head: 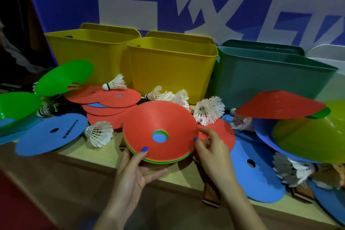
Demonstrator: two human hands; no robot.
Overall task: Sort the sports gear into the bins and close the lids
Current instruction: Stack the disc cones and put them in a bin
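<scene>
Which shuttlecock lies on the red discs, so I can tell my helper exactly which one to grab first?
Start at the left yellow bin against the blue wall. Just in front of its lower right corner lies a spread of flat red discs, and the shuttlecock rests on their back edge. It lies alone on its side, cork pointing left; the other white ones cluster further right or lie nearer the table's front edge.

Desk: we see a pale wooden desk (104, 157) running from 9 to 3 o'clock.
Bins: at 12 o'clock two yellow bins (173, 73), at 2 o'clock a green bin (265, 80), all open.
Discs: flat red discs (112, 102) at 10 o'clock, a blue disc (48, 134) at 9, another blue disc (255, 172) at 4.
Shuttlecocks: white shuttlecocks (99, 133) lie scattered among the discs.
</scene>
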